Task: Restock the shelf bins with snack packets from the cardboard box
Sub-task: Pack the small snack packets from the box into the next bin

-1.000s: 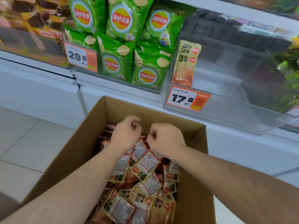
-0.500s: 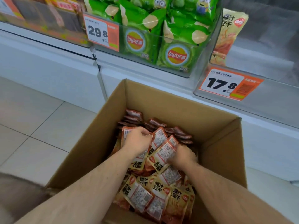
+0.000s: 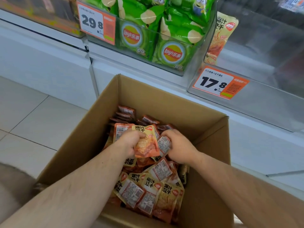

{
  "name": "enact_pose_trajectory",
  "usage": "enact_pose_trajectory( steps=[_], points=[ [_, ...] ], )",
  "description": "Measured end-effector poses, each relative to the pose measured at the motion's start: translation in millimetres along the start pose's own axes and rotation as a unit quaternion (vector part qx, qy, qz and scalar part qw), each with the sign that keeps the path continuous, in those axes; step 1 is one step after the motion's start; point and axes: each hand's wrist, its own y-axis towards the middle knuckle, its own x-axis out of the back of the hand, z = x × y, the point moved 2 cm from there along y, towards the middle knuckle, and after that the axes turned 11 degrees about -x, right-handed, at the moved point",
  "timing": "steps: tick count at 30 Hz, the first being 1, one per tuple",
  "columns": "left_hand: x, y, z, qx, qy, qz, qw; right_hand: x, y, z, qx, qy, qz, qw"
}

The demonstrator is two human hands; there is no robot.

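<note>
An open cardboard box (image 3: 158, 94) on the floor holds several orange and yellow snack packets (image 3: 148, 188). Both my hands are inside it. My left hand (image 3: 130, 142) grips a bunch of packets, the front one (image 3: 146, 143) showing its yellow face. My right hand (image 3: 178, 146) curls its fingers round another packet (image 3: 163, 143) right beside it. Above and to the right, a clear shelf bin (image 3: 263, 99) with a 17.8 price tag (image 3: 218, 83) holds one packet of the same kind (image 3: 220, 35) standing at its left end.
A neighbouring clear bin (image 3: 148, 65) to the left is packed with green Lay's crisp bags and carries a 29.8 tag (image 3: 97, 23). White shelf base panels run behind the box. Pale floor tiles (image 3: 32, 116) lie to the left.
My hands dropped from above the box into the packets and closed on them; now the left hand lifts a bunch with a yellow-faced packet on top. The view tilted down and closer.
</note>
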Motion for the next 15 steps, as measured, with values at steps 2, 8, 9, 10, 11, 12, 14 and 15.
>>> enact_pose_trajectory(
  steps=[2, 8, 9, 10, 11, 12, 14, 15],
  points=[
    [6, 2, -2, -0.020, -0.019, -0.032, 0.999, 0, 19, -22, -0.107, 0.030, -0.040, 0.993],
    [15, 11, 1, -0.041, -0.012, -0.062, 0.997, -47, 49, -55, -0.249, 0.049, -0.008, 0.967],
    [16, 12, 1, -0.047, -0.009, -0.064, 0.997, -53, 54, -56, -0.262, 0.055, -0.002, 0.964],
    [16, 13, 0, -0.054, -0.003, -0.064, 0.997, -56, 58, -56, -0.272, 0.054, -0.001, 0.961],
    [16, 13, 1, -0.061, 0.003, -0.063, 0.996, -57, 61, -56, -0.276, 0.052, -0.003, 0.960],
    [15, 13, 0, -0.065, 0.010, -0.063, 0.996, -59, 64, -55, -0.268, 0.042, -0.006, 0.963],
    [16, 13, 1, -0.068, 0.015, -0.063, 0.996, -60, 64, -49, -0.222, -0.013, -0.014, 0.975],
    [16, 13, 2, -0.067, 0.016, -0.063, 0.996, -60, 63, -47, -0.200, -0.037, -0.022, 0.979]
  ],
)
